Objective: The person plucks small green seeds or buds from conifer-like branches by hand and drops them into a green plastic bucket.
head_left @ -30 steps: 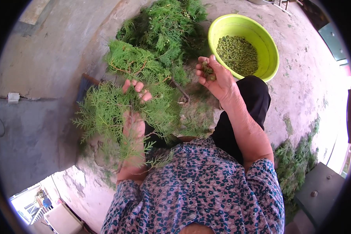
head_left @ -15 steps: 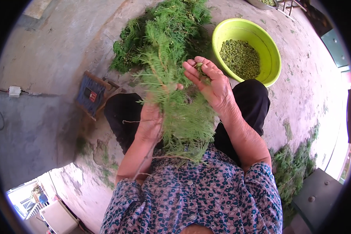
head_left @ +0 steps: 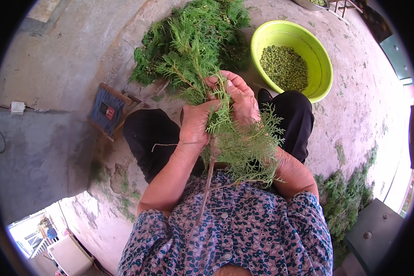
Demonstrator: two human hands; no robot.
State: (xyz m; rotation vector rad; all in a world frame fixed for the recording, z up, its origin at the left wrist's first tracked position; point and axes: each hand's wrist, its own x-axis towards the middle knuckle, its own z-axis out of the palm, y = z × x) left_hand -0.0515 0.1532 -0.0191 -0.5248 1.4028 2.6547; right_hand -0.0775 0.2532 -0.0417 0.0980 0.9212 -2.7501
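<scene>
A leafy green branch [head_left: 234, 147] with a bare stem hangs over my lap. My left hand [head_left: 195, 124] grips it from the left, thumb across the stem. Beside it, my right hand [head_left: 241, 99] is closed among the sprigs near the branch's upper part; whether small cones are still inside it is hidden. Past my hands lies a pile of green branches [head_left: 193, 32]. To its right a lime-green plastic basin [head_left: 319, 64] holds a mass of small green cones [head_left: 283, 64].
A small wooden stool [head_left: 106, 110] with a blue seat lies left of my knees. A metal bowl [head_left: 317, 5] is at the top right, more branches [head_left: 345, 193] at right, a grey metal piece [head_left: 375, 230] at lower right and a white box [head_left: 17, 108] at left.
The branch has swung from the left to the middle, uncovering the stool. My left hand has moved inward with it; my right hand has moved from beside the basin into the sprigs.
</scene>
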